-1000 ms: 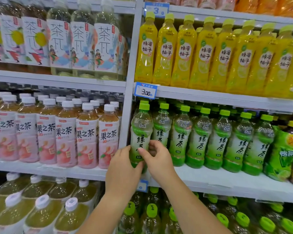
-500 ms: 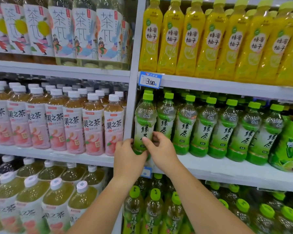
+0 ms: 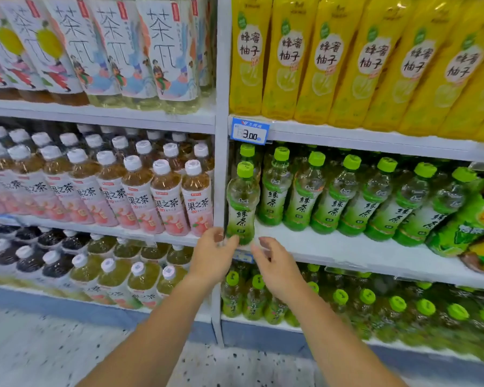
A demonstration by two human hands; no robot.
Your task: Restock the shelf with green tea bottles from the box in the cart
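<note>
A green tea bottle (image 3: 242, 202) with a green cap stands upright at the front left corner of the white shelf (image 3: 333, 247), ahead of a row of several like bottles (image 3: 355, 199). My left hand (image 3: 211, 256) is just below and left of its base, fingertips touching or nearly touching the bottle's bottom edge. My right hand (image 3: 277, 263) hovers below and right of the bottle, fingers loosely bent, holding nothing. The box and cart are out of view.
Peach tea bottles (image 3: 140, 196) fill the shelf to the left past the white upright post (image 3: 221, 163). Yellow honey pomelo bottles (image 3: 347, 60) stand above, green-capped bottles (image 3: 375, 305) below. A price tag (image 3: 250, 131) reads 3.00. Speckled floor (image 3: 53, 353) lies below.
Both hands have let go of the front green tea bottle and drawn back downward from it. The bottle now stands alone on the shelf edge. The camera has moved closer and tilted down.
</note>
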